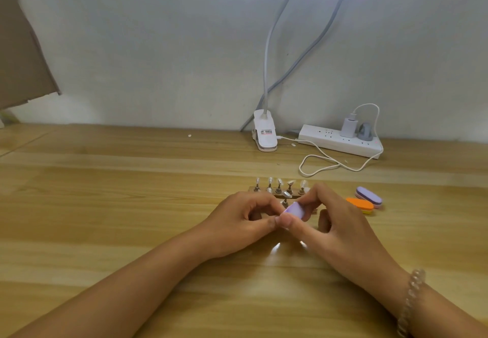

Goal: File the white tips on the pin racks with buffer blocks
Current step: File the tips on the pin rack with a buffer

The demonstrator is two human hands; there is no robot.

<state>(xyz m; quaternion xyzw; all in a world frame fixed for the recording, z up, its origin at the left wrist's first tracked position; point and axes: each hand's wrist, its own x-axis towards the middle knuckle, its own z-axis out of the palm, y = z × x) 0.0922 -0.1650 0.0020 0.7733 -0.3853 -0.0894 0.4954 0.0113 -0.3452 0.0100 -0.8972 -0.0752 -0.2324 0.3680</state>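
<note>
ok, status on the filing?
Right hand grips purple buffer block. Left hand pinches at its end, held thing hidden. Pin rack just behind, white tips on. Orange spare block off right, clear.

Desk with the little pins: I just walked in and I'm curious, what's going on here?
A person is working at a wooden desk. The right hand grips a lilac buffer block over the near pin rack, which the hands mostly hide. The left hand curls its fingers against the block's end; what they pinch is hidden. The far rack holds five white tips. An orange block and a purple block lie spare to the right.
</note>
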